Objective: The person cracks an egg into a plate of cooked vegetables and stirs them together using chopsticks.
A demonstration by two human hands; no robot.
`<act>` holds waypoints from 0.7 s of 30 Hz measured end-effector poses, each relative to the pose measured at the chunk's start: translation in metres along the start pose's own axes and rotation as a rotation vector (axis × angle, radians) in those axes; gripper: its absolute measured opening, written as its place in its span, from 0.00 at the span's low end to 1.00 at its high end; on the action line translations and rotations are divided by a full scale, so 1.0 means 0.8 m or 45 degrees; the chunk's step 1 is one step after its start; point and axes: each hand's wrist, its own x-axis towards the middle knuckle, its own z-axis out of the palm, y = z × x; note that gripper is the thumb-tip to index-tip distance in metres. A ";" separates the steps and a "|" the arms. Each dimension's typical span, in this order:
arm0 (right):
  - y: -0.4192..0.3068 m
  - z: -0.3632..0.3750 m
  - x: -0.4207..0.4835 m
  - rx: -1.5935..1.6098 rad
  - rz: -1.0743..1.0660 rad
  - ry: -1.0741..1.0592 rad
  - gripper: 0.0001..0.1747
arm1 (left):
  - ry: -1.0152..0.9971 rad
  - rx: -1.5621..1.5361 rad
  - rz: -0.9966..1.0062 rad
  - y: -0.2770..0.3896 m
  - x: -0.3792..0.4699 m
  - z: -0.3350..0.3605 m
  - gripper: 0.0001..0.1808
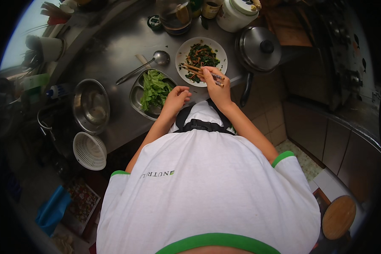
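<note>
My right hand [216, 87] holds a pair of wooden chopsticks [195, 69], their tips in the cooked greens with orange shreds [203, 57] on a white plate [180, 52]. Beside the plate, my left hand [177, 98] hovers with bent fingers and holds nothing. Just left of it, fresh green leaves [155, 87] lie in a divided metal tray [135, 95]. A metal ladle [161, 57] rests on the steel counter behind the tray.
A lidded pan [260, 49] with a black handle stands right of the plate. Behind are a glass jar [174, 16] and a white lidded jar [235, 16]. At left are a metal bowl [79, 104] and a white plastic colander [89, 150].
</note>
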 end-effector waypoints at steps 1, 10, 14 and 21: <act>-0.002 0.000 -0.003 -0.018 -0.015 -0.056 0.11 | 0.004 0.001 -0.006 0.000 0.000 0.000 0.18; -0.001 -0.021 -0.010 -0.009 0.030 -0.153 0.12 | 0.012 0.013 0.010 -0.004 0.003 0.000 0.18; -0.011 -0.045 -0.015 0.007 0.048 -0.108 0.11 | 0.018 0.009 0.012 -0.008 0.002 -0.002 0.18; 0.007 -0.049 0.005 -0.117 -0.165 0.022 0.09 | 0.014 0.043 -0.003 -0.007 0.001 0.001 0.17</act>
